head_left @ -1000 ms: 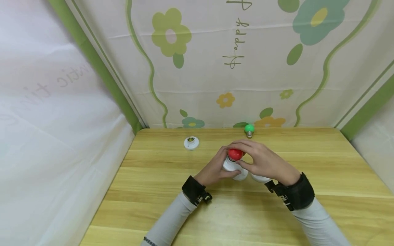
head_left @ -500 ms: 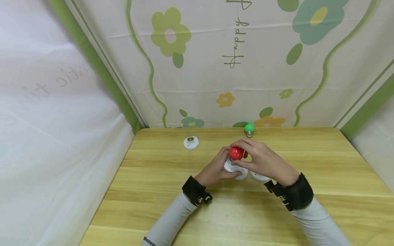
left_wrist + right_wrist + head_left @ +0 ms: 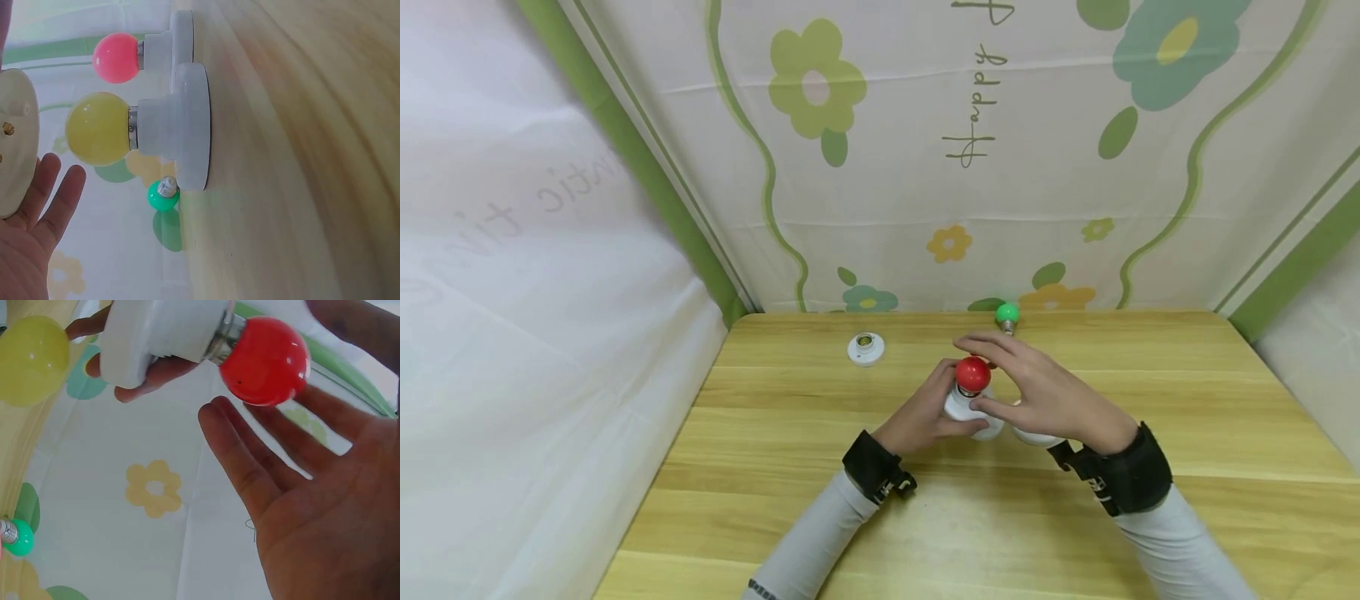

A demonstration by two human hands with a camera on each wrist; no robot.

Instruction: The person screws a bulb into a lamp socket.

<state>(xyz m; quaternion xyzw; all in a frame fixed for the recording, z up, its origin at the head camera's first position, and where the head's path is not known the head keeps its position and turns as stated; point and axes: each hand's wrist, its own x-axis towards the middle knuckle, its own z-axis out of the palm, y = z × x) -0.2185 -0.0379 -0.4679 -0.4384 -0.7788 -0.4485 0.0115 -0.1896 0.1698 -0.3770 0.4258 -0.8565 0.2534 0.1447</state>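
My left hand [image 3: 917, 418] grips a white lamp holder [image 3: 172, 331] raised off the table and tilted. A red bulb [image 3: 973, 375] sits in its socket, with some of the metal screw cap showing. Around that bulb my right hand [image 3: 1041, 390] is spread, thumb near the neck and long, loosely bent fingers beside the glass. In the left wrist view, a yellow bulb [image 3: 100, 129] stands in another white holder [image 3: 194, 128] on the table; the head view hides this bulb behind my right hand. A pinkish-red bulb [image 3: 116, 58] in a holder is behind it.
Near the table's back edge lies a loose green bulb [image 3: 1007, 313]. To its left, a round white lamp holder [image 3: 866, 350] with a bare socket rests on the wooden table [image 3: 775, 467]. A flower-printed curtain [image 3: 880, 183] hangs behind the table.
The right fingers have loosened and spread from around the red bulb, after a closer grip half a second ago. The left hand keeps its hold on the lamp holder.
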